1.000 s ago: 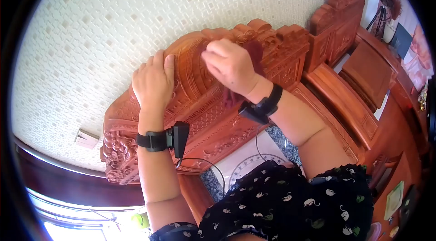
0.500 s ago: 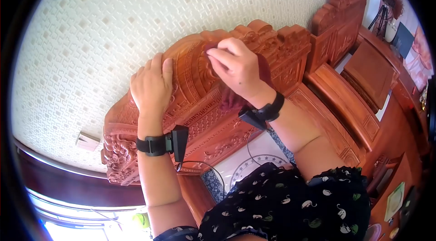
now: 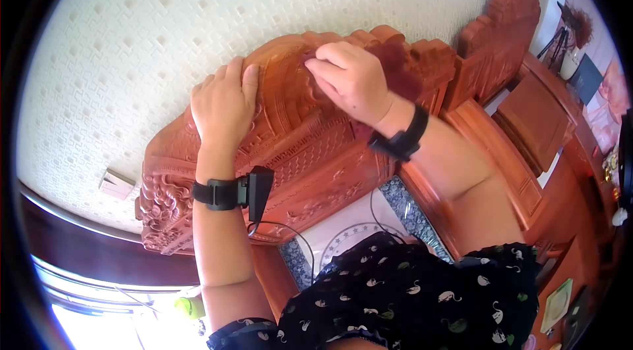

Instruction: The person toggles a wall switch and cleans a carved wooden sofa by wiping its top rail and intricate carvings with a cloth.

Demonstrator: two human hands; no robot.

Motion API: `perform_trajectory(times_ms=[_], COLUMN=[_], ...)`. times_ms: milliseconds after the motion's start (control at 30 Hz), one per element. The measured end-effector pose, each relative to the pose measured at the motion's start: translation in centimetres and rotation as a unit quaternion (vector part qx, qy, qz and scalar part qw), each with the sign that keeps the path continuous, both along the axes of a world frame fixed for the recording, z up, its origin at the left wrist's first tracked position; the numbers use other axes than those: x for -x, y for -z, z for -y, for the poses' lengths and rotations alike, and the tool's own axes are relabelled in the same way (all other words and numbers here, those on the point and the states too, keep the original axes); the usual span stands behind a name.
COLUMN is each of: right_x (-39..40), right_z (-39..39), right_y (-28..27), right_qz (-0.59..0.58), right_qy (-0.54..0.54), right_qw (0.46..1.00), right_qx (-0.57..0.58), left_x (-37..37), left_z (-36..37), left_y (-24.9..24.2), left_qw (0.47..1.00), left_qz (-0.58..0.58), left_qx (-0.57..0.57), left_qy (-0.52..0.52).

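Observation:
A carved reddish-brown wooden backrest (image 3: 290, 152) spans the middle of the view against the wall. My left hand (image 3: 224, 106) lies on its upper left edge, fingers stretched out toward the top and thumb apart. Pinched in my right hand (image 3: 353, 80) is a dark red cloth (image 3: 402, 73), pressed at the fingertips against the carved upper part. The rest of the cloth spreads behind the hand and hangs below it, partly hidden. Both wrists wear black straps with small devices.
Patterned wallpaper (image 3: 151, 40) rises behind the backrest, with a wall switch (image 3: 117, 184) at left. The seat has a white and blue cushion (image 3: 362, 218). Another carved chair back (image 3: 498, 33) stands at right. A thin black cable (image 3: 290, 226) hangs by my left wrist.
My right hand with the cloth has shifted slightly up and right, and more cloth now shows to its right. My left hand stays on the backrest. The view has tilted a little.

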State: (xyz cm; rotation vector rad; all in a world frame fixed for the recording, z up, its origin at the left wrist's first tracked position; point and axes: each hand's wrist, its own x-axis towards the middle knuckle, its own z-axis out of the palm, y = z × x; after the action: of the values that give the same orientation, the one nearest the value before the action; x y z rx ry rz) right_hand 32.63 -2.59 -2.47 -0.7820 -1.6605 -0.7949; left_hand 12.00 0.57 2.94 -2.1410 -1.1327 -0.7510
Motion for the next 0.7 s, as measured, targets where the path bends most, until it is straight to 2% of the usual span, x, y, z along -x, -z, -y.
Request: perform_trajectory(times_ms=[67,167,233,300,367,433,533,633,700], right_x=[2.1,3.0,1.8,-0.4,-2.3,-2.5,-0.6,1.2,1.3], right_z=[0.0,-0.3,-0.4,0.2,-0.2,-0.2,0.2,-0.3,-0.5], right_y=[0.9,1.3,0.9,-0.6,-2.0,-2.1,-0.5,0.6,0.6], right_qz=[-0.145,-0.175,-0.137,0.021,0.109,0.047,-0.075,-0.081,-0.079], right_qy=[-0.047,-0.043,-0.029,-0.041,-0.067,-0.106,-0.103,-0.044,-0.033], right_qw=[0.988,0.983,0.99,0.999,0.99,0.985,0.987,0.996,0.996], right_qx=[0.007,-0.023,-0.035,0.014,0.067,0.128,0.094,-0.002,-0.01], left_x=[-0.2,-0.2,-0.2,-0.2,0.0,0.1,0.0,-0.1,0.0], left_z=[0.0,0.1,0.1,-0.1,0.0,-0.1,-0.1,0.0,-0.2], left_y=[-0.1,0.0,0.0,-0.1,0.1,0.0,0.0,0.0,0.0], left_qw=[1.0,1.0,1.0,1.0,1.0,1.0,1.0,1.0,1.0], left_qz=[0.007,0.01,0.013,0.013,0.014,0.002,0.002,0.007,0.002], left_qx=[-0.003,-0.006,-0.011,-0.011,-0.01,-0.011,-0.006,-0.008,-0.012], left_qy=[-0.001,0.001,0.008,0.01,0.011,0.01,0.0,0.004,-0.005])
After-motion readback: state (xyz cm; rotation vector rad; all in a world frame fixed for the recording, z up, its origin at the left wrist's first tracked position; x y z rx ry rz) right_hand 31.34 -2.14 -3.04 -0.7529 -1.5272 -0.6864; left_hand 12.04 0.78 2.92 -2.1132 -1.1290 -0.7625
